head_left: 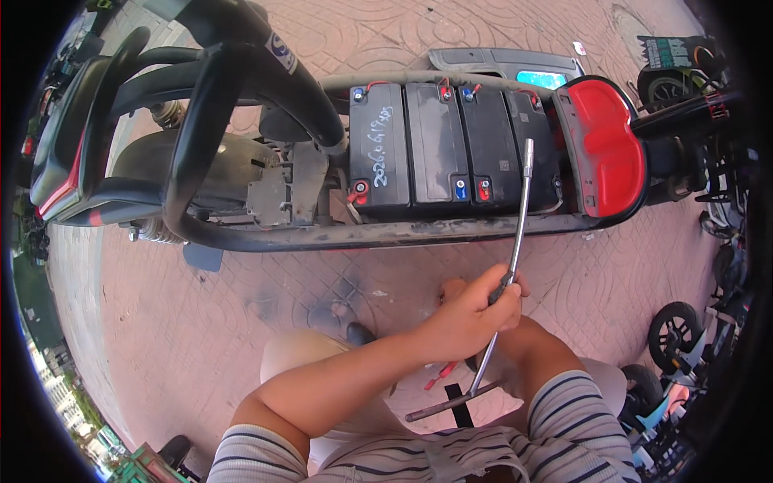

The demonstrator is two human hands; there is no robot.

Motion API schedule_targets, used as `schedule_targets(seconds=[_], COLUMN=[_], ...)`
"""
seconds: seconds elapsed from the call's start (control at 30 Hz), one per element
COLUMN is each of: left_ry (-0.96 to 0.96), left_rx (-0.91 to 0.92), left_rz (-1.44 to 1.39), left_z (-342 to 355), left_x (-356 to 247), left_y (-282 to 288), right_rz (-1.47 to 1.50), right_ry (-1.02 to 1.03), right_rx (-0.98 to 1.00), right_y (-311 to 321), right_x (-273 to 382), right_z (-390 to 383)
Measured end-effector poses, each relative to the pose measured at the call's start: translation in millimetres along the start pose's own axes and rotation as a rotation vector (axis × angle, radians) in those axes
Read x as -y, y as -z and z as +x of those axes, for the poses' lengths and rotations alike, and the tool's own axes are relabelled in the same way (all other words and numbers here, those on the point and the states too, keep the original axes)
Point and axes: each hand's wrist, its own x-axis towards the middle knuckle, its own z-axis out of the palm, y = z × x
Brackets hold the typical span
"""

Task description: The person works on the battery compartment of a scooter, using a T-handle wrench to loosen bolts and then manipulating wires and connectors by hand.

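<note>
My left hand (477,315) is closed around the shaft of a long T-handle socket wrench (522,217). A black sleeve shows on the shaft at my fingers. The wrench's socket end reaches up over the batteries, and its crossbar lies low, near my lap. Behind my left hand, my right hand (451,289) is mostly hidden; only a bit of it shows, and its grip cannot be made out. Several black batteries (435,145) sit side by side in the frame of an electric scooter (386,233). They have red and blue terminals with short wires, and white handwriting marks the leftmost one.
A red and black plastic part (604,149) covers the frame right of the batteries. Beyond the frame, a grey panel (475,58) lies on the paving. A rear wheel (193,165) is at left. Some red item (440,375) shows below my left forearm. Parked scooters (675,334) line the right.
</note>
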Motion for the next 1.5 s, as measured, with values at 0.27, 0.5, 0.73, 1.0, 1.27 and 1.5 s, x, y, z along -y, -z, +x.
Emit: schedule_targets(seconds=[0.27, 0.5, 0.73, 1.0, 1.27, 1.5], left_ry=[0.050, 0.086, 0.141, 0.083, 0.097, 0.082], left_rx=[0.157, 0.231, 0.300, 0.298, 0.303, 0.093], left_rz=[-0.073, -0.239, -0.368, -0.535, -0.128, -0.405], left_z=[47, 41, 39, 34, 33, 52], left_x=[-4, -6, -14, -26, -56, -49], left_y=[1, 0, -8, -16, 3, 30], right_rz=[0.748, 0.682, -0.527, -0.577, -0.466, -0.425], right_ry=[0.031, 0.125, 0.260, 0.276, 0.262, 0.195], right_rx=[-0.413, -0.559, -0.462, -0.459, -0.664, -0.632], right_y=[151, 181, 198, 181, 203, 237], right_x=[72, 130, 234, 240, 251, 273], right_z=[-137, -175, -210, -192, -176, -179])
